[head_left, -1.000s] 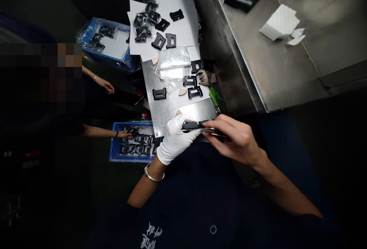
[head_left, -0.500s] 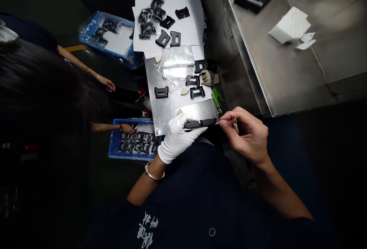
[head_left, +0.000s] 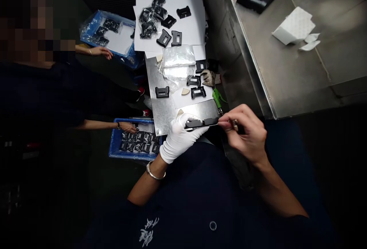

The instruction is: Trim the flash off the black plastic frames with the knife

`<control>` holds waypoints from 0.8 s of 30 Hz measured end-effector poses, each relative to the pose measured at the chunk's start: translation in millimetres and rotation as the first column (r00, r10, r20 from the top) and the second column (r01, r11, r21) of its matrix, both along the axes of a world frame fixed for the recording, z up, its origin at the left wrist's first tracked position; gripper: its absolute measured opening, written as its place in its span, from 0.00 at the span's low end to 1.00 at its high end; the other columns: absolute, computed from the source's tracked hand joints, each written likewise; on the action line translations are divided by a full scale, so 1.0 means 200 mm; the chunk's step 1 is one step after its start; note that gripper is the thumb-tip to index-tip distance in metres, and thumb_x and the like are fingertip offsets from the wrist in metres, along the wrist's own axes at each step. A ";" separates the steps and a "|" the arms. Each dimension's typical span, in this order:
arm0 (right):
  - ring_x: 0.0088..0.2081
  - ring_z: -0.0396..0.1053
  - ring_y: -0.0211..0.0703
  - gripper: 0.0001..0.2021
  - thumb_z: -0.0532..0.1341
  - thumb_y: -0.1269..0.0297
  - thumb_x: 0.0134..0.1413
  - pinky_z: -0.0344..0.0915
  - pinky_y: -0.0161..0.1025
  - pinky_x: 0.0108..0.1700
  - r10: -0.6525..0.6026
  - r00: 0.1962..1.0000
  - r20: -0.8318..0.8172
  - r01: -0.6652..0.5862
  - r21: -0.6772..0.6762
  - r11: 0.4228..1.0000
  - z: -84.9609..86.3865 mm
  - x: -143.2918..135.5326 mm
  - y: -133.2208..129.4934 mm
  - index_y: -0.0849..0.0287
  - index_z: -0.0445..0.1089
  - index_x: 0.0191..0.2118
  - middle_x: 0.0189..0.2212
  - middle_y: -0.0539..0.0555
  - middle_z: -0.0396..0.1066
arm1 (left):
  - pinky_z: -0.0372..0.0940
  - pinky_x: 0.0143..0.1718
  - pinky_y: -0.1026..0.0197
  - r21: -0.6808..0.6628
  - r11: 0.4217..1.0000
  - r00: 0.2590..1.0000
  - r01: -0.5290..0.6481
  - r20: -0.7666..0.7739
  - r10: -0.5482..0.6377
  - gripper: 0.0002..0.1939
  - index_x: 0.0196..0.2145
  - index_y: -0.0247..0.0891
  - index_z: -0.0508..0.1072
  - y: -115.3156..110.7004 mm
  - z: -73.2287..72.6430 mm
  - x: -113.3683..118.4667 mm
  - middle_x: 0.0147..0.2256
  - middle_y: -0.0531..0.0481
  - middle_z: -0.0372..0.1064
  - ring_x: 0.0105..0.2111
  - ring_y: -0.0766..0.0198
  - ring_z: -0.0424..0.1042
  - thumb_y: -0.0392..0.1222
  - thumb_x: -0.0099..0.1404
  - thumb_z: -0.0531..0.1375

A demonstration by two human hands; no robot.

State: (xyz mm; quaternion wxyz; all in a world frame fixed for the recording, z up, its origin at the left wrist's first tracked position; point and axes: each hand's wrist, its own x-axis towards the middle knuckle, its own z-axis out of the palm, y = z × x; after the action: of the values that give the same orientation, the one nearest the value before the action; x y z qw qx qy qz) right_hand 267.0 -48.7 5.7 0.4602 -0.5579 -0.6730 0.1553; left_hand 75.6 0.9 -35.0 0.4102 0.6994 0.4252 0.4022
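My left hand (head_left: 179,136), in a white glove, is closed around a black plastic frame part (head_left: 202,122), held edge-on above the near end of the metal table. My right hand (head_left: 246,132) is bare and pinched, its fingertips at the right end of that part. A small tan and metallic piece (head_left: 235,125) shows between its curled fingers; its kind is hard to make out. Beyond the hands lie more black frame parts (head_left: 198,92), a tan wedge-shaped piece (head_left: 185,91) and a green air blow gun (head_left: 218,98).
Clear plastic bags (head_left: 178,59) lie mid-table, with bagged black parts (head_left: 149,29) on white paper (head_left: 192,31) behind. A co-worker's hand (head_left: 127,127) reaches into a blue crate (head_left: 114,147); another blue crate (head_left: 88,36) stands farther back. A metal counter (head_left: 263,77) rises at right.
My right hand has shifted slightly left, bringing its fingertips to the end of the black part. My left hand still holds the part. The co-worker at left has leaned back from the view.
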 end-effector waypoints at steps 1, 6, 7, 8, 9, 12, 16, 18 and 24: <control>0.33 0.69 0.41 0.06 0.65 0.74 0.60 0.65 0.39 0.33 -0.045 0.999 -0.020 0.044 -0.020 0.999 0.01 0.02 0.00 0.55 0.74 0.38 0.33 0.52 0.69 | 0.69 0.32 0.61 0.002 1.000 1.000 -0.021 0.004 0.021 0.14 0.31 0.39 0.73 0.00 0.00 0.00 0.27 0.54 0.72 0.28 0.64 0.73 0.48 0.59 0.73; 0.28 0.62 0.37 0.09 0.66 0.63 0.63 0.59 0.38 0.31 -0.145 0.988 -0.050 0.130 -0.237 0.963 -0.07 0.12 -0.04 0.56 0.69 0.31 0.28 0.48 0.65 | 0.70 0.32 0.62 0.011 0.998 0.998 -0.061 0.030 0.061 0.16 0.30 0.40 0.72 0.00 0.02 -0.01 0.27 0.55 0.72 0.27 0.66 0.72 0.49 0.57 0.74; 0.28 0.62 0.37 0.09 0.66 0.61 0.63 0.59 0.38 0.32 -0.167 0.985 -0.053 0.145 -0.284 0.948 -0.10 0.14 -0.05 0.56 0.69 0.32 0.28 0.48 0.65 | 0.70 0.31 0.62 0.010 0.998 0.997 -0.065 0.050 0.064 0.16 0.30 0.40 0.72 0.00 0.02 -0.02 0.27 0.55 0.72 0.27 0.66 0.72 0.49 0.57 0.74; 0.28 0.62 0.37 0.09 0.66 0.59 0.63 0.59 0.37 0.32 -0.194 0.979 -0.056 0.166 -0.323 0.932 -0.13 0.15 -0.06 0.56 0.69 0.34 0.28 0.47 0.66 | 0.70 0.31 0.61 0.009 0.998 0.996 -0.062 0.072 0.062 0.16 0.30 0.39 0.72 0.00 0.03 -0.02 0.27 0.55 0.72 0.27 0.66 0.72 0.49 0.57 0.74; 0.27 0.62 0.36 0.09 0.66 0.58 0.63 0.59 0.37 0.31 -0.219 0.974 -0.061 0.184 -0.356 0.916 -0.15 0.16 -0.08 0.56 0.70 0.34 0.28 0.47 0.66 | 0.70 0.31 0.61 0.009 0.998 0.994 -0.056 0.091 0.055 0.16 0.30 0.39 0.72 0.00 0.03 -0.02 0.28 0.54 0.72 0.27 0.65 0.72 0.48 0.57 0.74; 0.25 0.58 0.35 0.14 0.66 0.57 0.62 0.54 0.36 0.28 -0.246 0.966 -0.081 0.192 -0.418 0.888 -0.20 0.17 -0.11 0.57 0.68 0.30 0.24 0.46 0.61 | 0.70 0.32 0.60 0.013 1.000 0.991 -0.025 0.135 0.023 0.14 0.31 0.40 0.73 0.00 0.03 -0.02 0.29 0.53 0.73 0.29 0.65 0.74 0.45 0.56 0.75; 0.28 0.62 0.36 0.08 0.67 0.59 0.61 0.59 0.36 0.30 -0.217 0.959 -0.182 0.130 -0.398 0.908 -0.18 0.16 -0.11 0.56 0.71 0.35 0.29 0.48 0.67 | 0.72 0.35 0.57 0.019 1.000 0.991 -0.009 0.135 0.007 0.13 0.31 0.41 0.74 0.01 0.04 -0.02 0.31 0.52 0.74 0.32 0.61 0.76 0.46 0.57 0.74; 0.28 0.63 0.36 0.08 0.66 0.60 0.62 0.60 0.36 0.30 -0.173 0.955 -0.240 0.070 -0.385 0.920 -0.16 0.14 -0.10 0.56 0.70 0.33 0.29 0.48 0.66 | 0.72 0.36 0.56 0.034 0.999 0.993 -0.011 0.116 0.007 0.14 0.31 0.40 0.74 0.01 0.04 -0.01 0.31 0.51 0.74 0.32 0.61 0.76 0.47 0.57 0.74; 0.29 0.66 0.37 0.05 0.67 0.62 0.60 0.66 0.35 0.31 -0.187 0.918 -0.349 0.057 -0.349 0.935 -0.07 0.04 -0.06 0.55 0.73 0.40 0.31 0.49 0.69 | 0.72 0.35 0.58 0.066 0.998 0.987 -0.016 0.159 0.005 0.13 0.32 0.39 0.75 0.02 0.02 -0.01 0.31 0.52 0.74 0.32 0.62 0.76 0.43 0.56 0.75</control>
State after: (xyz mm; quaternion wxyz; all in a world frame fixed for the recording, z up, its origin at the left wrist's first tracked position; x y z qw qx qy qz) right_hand 274.2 -61.6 -7.7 0.4890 -0.6285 -0.4995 0.3412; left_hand 73.3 5.4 -30.1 0.4169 0.6763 0.3809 0.4729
